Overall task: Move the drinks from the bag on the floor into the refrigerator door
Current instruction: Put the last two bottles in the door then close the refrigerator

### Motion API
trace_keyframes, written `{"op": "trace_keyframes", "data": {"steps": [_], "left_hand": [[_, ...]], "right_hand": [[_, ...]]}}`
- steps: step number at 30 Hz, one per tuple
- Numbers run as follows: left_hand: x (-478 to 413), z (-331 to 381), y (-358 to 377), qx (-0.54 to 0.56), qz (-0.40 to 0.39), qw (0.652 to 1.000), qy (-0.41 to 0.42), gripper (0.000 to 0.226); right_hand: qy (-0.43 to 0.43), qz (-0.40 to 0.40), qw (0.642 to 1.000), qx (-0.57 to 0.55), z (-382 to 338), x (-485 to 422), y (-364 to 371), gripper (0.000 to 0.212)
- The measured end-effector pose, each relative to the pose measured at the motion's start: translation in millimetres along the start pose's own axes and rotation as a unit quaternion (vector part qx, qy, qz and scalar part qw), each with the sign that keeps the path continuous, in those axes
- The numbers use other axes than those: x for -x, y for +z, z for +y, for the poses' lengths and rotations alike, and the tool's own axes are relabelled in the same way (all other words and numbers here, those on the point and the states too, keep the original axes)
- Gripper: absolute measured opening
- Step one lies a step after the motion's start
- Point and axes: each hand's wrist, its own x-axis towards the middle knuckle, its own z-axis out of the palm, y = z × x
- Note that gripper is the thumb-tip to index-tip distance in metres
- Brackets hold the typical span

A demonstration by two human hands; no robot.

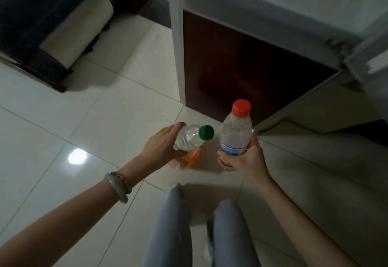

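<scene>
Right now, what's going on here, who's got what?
A person stands on the tiled floor, holding one bottle in each hand. The left hand grips a clear bottle with a green cap, tilted to the right. The right hand holds a clear bottle with a red cap roughly upright, fingers over its label. An orange bag shows on the floor below the left hand. The refrigerator stands just ahead; neither bottle is in it yet.
</scene>
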Motion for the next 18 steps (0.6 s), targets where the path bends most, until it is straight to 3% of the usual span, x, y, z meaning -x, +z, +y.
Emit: {"op": "trace_keyframes", "data": {"steps": [9, 14, 18], "left_hand": [[38, 130, -138, 0.052, 0.006, 0.997, 0.051, 0.065], [28, 189, -159, 0.089, -0.011, 0.986, 0.143, 0.08], [21, 257, -155, 0.119, -0.024, 0.97, 0.208, 0.077]], "right_hand": [[0.014, 0.073, 0.996, -0.048, -134, 84, -83, 0.067], [-0.003, 0.133, 0.988, -0.079, -157, 122, -124, 0.065], [-0.009, 0.191, 0.974, -0.119, -154, 156, -169, 0.068]]}}
